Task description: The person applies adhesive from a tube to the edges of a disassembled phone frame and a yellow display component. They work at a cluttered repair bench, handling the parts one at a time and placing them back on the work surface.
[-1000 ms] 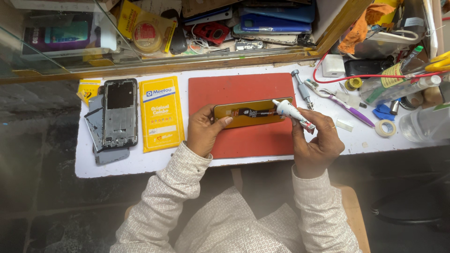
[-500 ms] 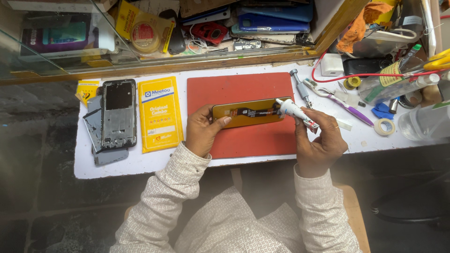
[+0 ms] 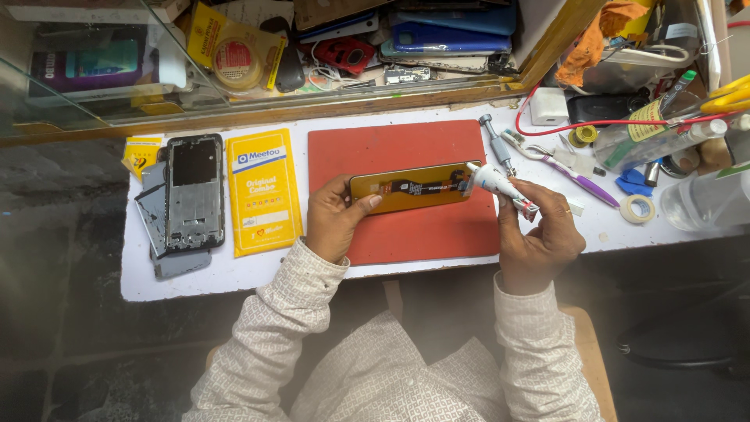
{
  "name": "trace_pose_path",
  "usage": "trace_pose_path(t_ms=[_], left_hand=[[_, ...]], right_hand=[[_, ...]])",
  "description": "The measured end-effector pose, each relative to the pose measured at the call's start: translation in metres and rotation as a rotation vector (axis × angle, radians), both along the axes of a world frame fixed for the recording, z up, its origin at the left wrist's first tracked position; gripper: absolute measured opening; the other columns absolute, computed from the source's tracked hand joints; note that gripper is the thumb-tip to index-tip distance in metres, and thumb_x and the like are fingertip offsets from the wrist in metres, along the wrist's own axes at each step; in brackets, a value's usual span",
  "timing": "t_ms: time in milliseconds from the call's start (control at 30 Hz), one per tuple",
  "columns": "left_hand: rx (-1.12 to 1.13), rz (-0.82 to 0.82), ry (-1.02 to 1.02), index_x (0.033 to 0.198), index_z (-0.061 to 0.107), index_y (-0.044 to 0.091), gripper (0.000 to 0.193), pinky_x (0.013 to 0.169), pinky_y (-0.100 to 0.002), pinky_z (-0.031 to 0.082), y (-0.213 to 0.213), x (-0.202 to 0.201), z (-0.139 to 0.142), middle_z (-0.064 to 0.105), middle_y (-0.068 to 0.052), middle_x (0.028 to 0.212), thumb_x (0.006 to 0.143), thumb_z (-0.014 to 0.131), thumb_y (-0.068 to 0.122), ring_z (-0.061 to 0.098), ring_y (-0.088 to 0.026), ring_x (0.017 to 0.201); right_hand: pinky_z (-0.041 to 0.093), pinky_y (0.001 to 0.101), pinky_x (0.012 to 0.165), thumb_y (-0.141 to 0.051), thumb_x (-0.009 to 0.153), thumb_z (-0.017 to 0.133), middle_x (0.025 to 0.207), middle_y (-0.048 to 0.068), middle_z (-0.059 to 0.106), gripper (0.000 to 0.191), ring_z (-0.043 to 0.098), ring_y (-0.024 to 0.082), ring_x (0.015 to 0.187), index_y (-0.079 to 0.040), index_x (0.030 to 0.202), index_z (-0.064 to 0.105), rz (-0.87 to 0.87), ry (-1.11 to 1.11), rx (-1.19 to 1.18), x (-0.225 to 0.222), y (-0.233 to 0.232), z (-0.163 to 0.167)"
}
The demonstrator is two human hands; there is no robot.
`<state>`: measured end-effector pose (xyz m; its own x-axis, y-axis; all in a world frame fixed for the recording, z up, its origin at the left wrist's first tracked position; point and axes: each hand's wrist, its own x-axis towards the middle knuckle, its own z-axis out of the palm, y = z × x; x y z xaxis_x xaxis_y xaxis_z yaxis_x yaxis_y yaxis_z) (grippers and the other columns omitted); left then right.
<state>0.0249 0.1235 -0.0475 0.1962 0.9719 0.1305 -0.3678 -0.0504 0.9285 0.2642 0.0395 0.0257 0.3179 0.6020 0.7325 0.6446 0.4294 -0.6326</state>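
Note:
A gold-backed phone screen panel [image 3: 414, 187] with a dark flex cable lies across the red work mat [image 3: 406, 152]. My left hand [image 3: 334, 219] pinches the panel's left end and holds it slightly raised. My right hand [image 3: 539, 234] grips a small white glue tube [image 3: 500, 186], tilted so its nozzle touches the panel's right end.
Left of the mat lie a yellow packet [image 3: 262, 191], a bare phone frame [image 3: 193, 191] and grey back covers. To the right sit a screwdriver [image 3: 494, 141], a purple-handled tool [image 3: 574, 180], a tape roll [image 3: 638, 209], a clear bottle, a white charger and a red cable. A cluttered shelf runs behind.
The tube's nozzle has edged slightly along the panel's right end. Both hands otherwise stay where they were.

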Motion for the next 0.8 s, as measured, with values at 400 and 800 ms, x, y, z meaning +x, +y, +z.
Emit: trace_pose_path(t_ms=[400,800], left_hand=[[0.009,0.001,0.002,0.111,0.072,0.002,0.021,0.084,-0.024,0.057,-0.0001,-0.0006,-0.0006,0.075,-0.003,0.101,0.09,0.075,-0.003,0.064,-0.007,0.089],[-0.001,0.004,0.01,0.112,0.071,0.002,0.023,0.085,-0.024,0.058,-0.0005,-0.0008,0.0024,0.075,-0.004,0.102,0.09,0.075,-0.003,0.065,-0.008,0.09]], right_hand=[[0.055,0.0268,0.083,0.009,0.099,0.077,0.115,0.015,0.074,0.025,0.07,0.018,0.102,0.001,0.121,0.069,-0.033,0.016,-0.005,0.0066,-0.0018,-0.004],[0.052,0.0238,0.078,0.005,0.101,0.078,0.114,0.013,0.075,0.023,0.07,0.016,0.103,0.0,0.121,0.069,-0.062,0.026,-0.006,0.0096,-0.0024,-0.0068]])
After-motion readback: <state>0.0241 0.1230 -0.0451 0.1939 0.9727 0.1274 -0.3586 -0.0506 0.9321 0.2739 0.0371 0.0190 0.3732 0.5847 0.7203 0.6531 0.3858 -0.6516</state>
